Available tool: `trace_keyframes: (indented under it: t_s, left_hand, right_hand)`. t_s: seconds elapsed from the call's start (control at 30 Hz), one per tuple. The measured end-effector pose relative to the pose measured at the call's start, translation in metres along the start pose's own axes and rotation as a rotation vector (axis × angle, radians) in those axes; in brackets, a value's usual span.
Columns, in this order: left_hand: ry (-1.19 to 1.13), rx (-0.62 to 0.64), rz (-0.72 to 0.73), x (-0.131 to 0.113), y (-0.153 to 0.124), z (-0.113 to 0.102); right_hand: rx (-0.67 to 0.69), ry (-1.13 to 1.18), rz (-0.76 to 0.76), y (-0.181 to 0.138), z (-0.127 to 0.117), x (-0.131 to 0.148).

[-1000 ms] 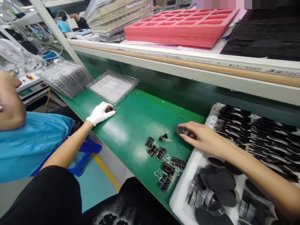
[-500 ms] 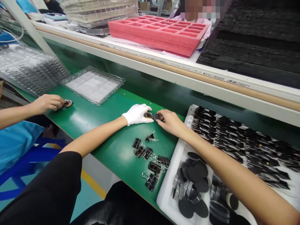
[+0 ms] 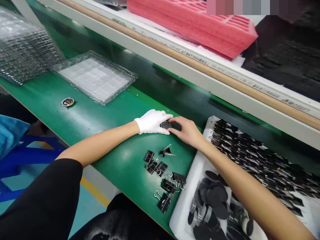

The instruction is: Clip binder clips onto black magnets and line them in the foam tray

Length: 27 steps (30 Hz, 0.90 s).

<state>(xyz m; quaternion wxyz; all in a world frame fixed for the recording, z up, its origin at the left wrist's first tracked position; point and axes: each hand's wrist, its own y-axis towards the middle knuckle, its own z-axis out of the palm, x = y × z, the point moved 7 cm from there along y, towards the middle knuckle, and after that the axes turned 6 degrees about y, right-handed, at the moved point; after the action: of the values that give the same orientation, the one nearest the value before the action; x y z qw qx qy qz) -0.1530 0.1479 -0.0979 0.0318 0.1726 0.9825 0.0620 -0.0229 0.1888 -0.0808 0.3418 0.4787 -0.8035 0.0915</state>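
My left hand (image 3: 153, 122), in a white glove, grips a small round watch case by its left side, just above the green bench. A black disc (image 3: 166, 124) now covers the case's open face. My bare right hand (image 3: 187, 130) pinches this disc at its right edge between thumb and forefinger. Nearer to me lie several black binder clips (image 3: 163, 169), loose on the bench. Far to the left, another open watch case (image 3: 68, 102) with orange and dark parts inside rests alone.
A white foam tray (image 3: 183, 196) at right holds several black discs (image 3: 212, 196) and rows of binder clips (image 3: 252, 153). A clear plastic tray (image 3: 95, 78) and a stack of trays (image 3: 27, 50) stand left. Above runs a shelf edge (image 3: 160, 50) bearing pink foam (image 3: 190, 23).
My right hand has brought the black disc left onto the watch case in my left hand. The co-worker's hand has left the other case on the bench. The view has shifted.
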Motion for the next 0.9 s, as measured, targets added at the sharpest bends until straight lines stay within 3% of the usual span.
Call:
trace_keyframes:
  t_s: [0.13,0.3,0.4,0.57,0.8,0.9]
  left_hand:
    - [0.003,-0.044,0.083,-0.004,-0.002,-0.002]
    - [-0.04,-0.071,0.102,-0.006,-0.003,-0.002]
    - [-0.055,-0.088,0.143,-0.008,-0.004,-0.003]
    - [-0.074,-0.074,0.126,-0.007,-0.006,-0.005]
    - [0.059,-0.009,-0.146,0.005,-0.01,-0.01]
    - [0.059,0.01,-0.145,0.004,-0.011,-0.008]
  right_hand:
    - [-0.026,0.008,0.054,-0.022,-0.015,0.004]
    - [0.319,0.062,-0.003,-0.053,-0.001,0.027]
    - [0.415,0.106,-0.021,-0.063,0.01,0.034]
    - [0.417,0.1,-0.022,-0.06,0.015,0.023]
    - [0.221,-0.221,0.147,-0.036,-0.011,-0.015]
    - [0.232,-0.261,0.273,-0.023,-0.014,-0.026]
